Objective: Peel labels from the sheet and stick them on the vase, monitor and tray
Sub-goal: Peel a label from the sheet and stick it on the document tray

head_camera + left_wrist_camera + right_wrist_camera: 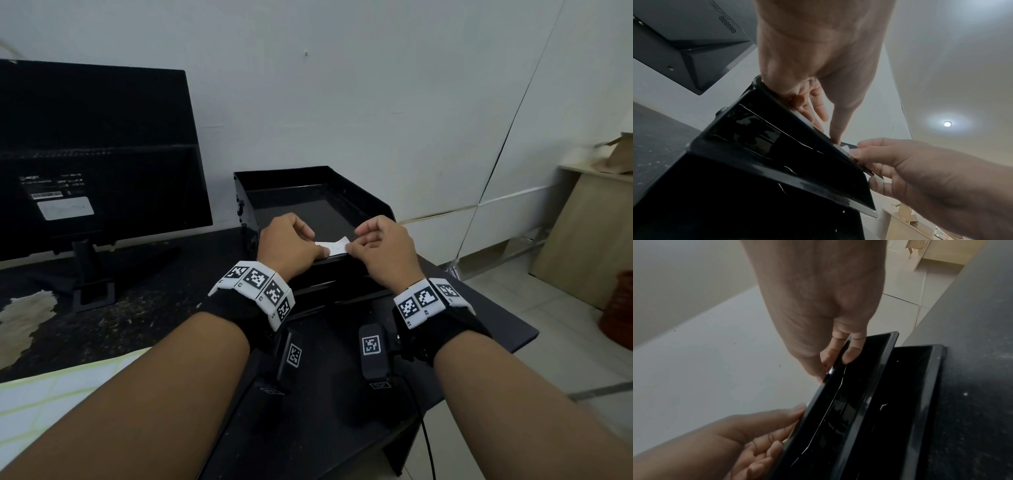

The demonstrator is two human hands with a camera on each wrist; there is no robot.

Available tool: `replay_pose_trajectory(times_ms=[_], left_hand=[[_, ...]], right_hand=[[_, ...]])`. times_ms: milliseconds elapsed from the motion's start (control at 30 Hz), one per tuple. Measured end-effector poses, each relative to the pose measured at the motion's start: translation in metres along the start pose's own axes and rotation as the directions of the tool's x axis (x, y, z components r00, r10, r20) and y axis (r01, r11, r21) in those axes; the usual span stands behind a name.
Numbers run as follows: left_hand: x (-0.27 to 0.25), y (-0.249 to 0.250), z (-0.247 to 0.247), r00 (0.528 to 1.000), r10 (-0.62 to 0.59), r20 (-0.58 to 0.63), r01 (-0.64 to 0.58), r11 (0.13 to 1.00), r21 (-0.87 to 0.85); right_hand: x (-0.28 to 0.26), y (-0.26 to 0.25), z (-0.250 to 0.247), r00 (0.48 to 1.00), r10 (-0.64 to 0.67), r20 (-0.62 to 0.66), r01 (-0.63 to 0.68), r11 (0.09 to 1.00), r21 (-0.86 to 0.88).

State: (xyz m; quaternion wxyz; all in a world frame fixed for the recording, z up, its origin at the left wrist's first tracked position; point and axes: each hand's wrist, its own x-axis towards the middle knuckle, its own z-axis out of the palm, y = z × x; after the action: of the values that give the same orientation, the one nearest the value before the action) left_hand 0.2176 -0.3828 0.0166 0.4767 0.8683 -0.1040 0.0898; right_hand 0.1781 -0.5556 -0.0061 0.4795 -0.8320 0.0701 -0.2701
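A black stacked tray (281, 171) stands at the middle of the desk. A white label (334, 247) lies across the upper tray's front rim. My left hand (318, 245) pins its left end, thumb on the front and curled fingers behind the rim (777, 162). My right hand (356, 245) pinches the label's right end, which curls up off the rim. The label (844, 148) shows as a pale sliver in the left wrist view. In the right wrist view my right hand (838, 353) straddles the rim (859, 402). The monitor (96, 154) stands at left, back towards me, bearing a white label (65, 208). The label sheet (51, 394) lies at bottom left.
The black desk (171, 308) ends just right of the tray, with tiled floor beyond. A pale worn patch (27, 318) marks the desk's left side. An orange ribbed object (620, 308) and a wooden cabinet (582, 240) stand at the right.
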Motion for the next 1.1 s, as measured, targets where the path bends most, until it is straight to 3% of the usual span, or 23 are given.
replay_pose_trajectory(times_ms=[167,433,567,700,1100], left_hand=[[-0.005,0.0,-0.002,1.0,0.014,0.003,-0.014,1.0,-0.002],[-0.012,-0.001,-0.007,0.999,0.051,0.018,-0.051,0.999,0.018],[-0.017,-0.001,-0.008,0.99,0.139,0.009,-0.139,0.987,0.079],[-0.022,-0.001,-0.011,0.979,0.204,0.028,-0.206,0.967,0.148],[-0.038,-0.014,-0.005,0.942,0.309,0.131,-0.336,0.875,0.348]], right_hand=[[-0.007,0.006,0.008,0.975,-0.224,-0.006,0.219,0.96,-0.172],[-0.027,0.02,0.012,0.886,-0.459,-0.064,0.422,0.857,-0.297],[-0.033,0.014,0.014,0.869,-0.495,-0.009,0.452,0.801,-0.392],[-0.039,0.001,0.018,0.871,-0.474,0.131,0.474,0.739,-0.478],[-0.049,-0.007,0.017,0.925,-0.34,0.172,0.378,0.759,-0.53]])
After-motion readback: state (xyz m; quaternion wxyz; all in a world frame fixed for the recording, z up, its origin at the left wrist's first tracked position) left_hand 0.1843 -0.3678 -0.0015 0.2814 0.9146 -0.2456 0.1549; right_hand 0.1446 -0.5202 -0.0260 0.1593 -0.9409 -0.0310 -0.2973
